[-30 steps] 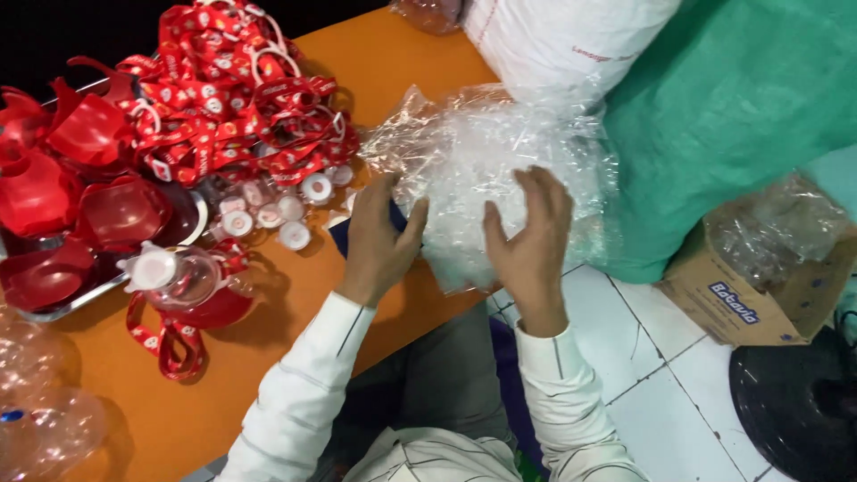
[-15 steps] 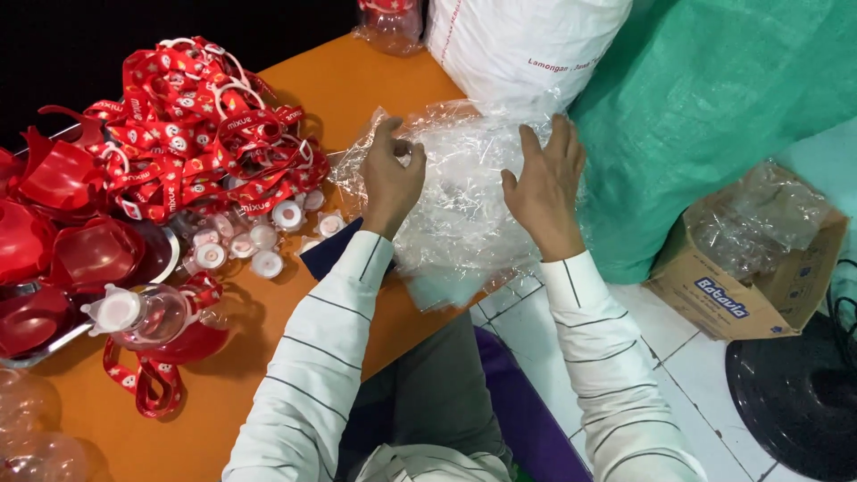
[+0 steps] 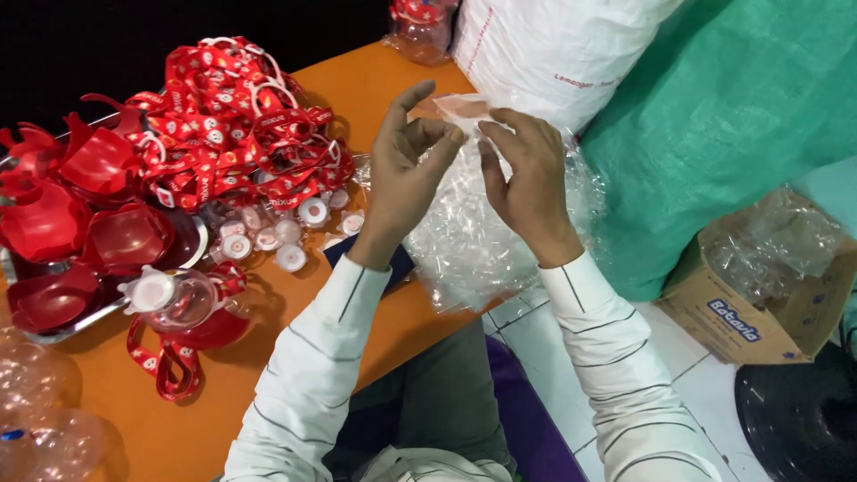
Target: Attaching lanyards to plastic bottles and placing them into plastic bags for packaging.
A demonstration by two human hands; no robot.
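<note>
Both my hands are raised over the right end of the orange table [image 3: 375, 89]. My left hand [image 3: 406, 170] and my right hand [image 3: 527, 174] pinch the top edge of a thin clear plastic bag [image 3: 460, 109] between fingertips. Under them lies a crumpled heap of clear plastic bags [image 3: 473, 241] at the table's edge. To the left, a pile of red lanyards [image 3: 237, 125] rests beside several small white caps [image 3: 286, 236].
Red plastic shells [image 3: 62, 223] fill a metal tray at far left, with a clear bottle with white cap [image 3: 174, 299] by it. A white sack [image 3: 553, 45] and green tarp [image 3: 732, 116] stand at right. A cardboard box [image 3: 759, 286] sits on the tiled floor.
My hands lifted off the plastic heap and came together, now pinching one clear bag between them. The view shifted slightly.
</note>
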